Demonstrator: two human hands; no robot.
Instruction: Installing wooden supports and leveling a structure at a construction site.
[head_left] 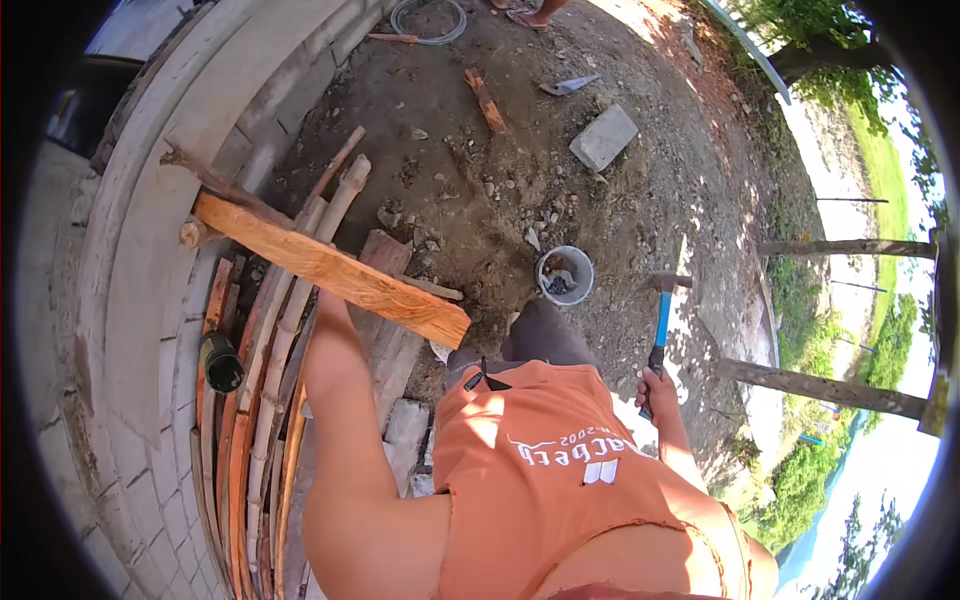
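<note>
A thick, rough-sawn wooden plank [335, 268] slants across the front left, its cut end toward my knees. My left hand [331, 308] comes up beneath its middle and holds it; the plank hides the fingers. Off to the right, my right hand [657, 391] is wrapped round the dark grip of a hammer [662, 322]. The hammer has a blue shaft and a rusty head, which points away from me over the gravelly ground. Nothing touches the hammer head.
Bamboo poles and wood strips [268, 400] lie along the block wall [150, 490] at left, with a dark green bottle [221, 363] on them. Ahead are a grey bucket [588, 277], a concrete block [604, 137], a trowel [569, 86], a wood piece [485, 101] and coiled wire [428, 42]. A person's feet [530, 17] show beyond.
</note>
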